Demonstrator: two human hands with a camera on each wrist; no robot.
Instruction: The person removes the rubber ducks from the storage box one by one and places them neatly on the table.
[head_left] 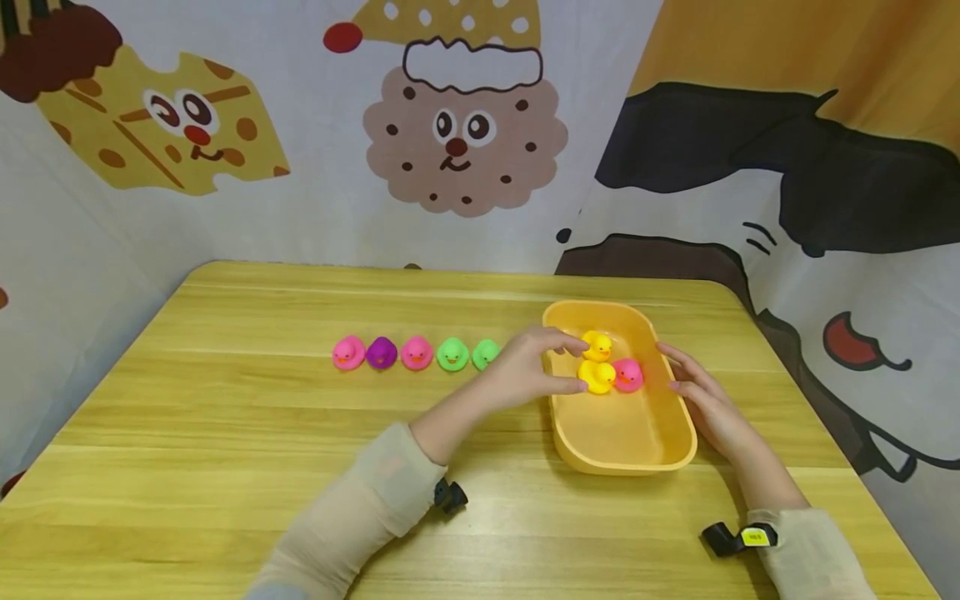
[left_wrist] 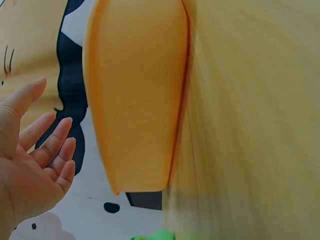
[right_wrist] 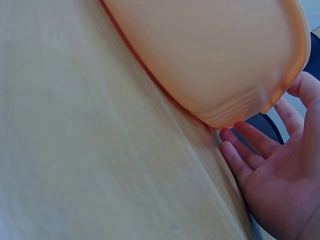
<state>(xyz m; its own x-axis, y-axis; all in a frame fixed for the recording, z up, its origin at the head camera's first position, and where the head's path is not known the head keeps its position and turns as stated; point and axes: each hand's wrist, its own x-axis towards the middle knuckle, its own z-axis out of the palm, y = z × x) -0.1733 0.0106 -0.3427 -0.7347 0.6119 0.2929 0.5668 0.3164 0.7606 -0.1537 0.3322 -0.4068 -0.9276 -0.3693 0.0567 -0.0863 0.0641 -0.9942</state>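
My left hand reaches over the left rim of an orange plastic basin. Its thumb and forefinger are spread, their tips right by two yellow rubber ducks inside. A pink rubber duck sits against them on the right. In the left wrist view the fingers of the left hand are loosely bent, with nothing in the palm. At the basin's right side my right hand rests its fingertips along the rim. The right wrist view has this hand with fingers extended beside the basin's outer wall.
Left of the basin, a row of small rubber ducks lies on the wooden table: a pink duck, a purple duck, another pink one and green ducks. The left forearm partly covers the row's right end. A cartoon-printed cloth hangs behind.
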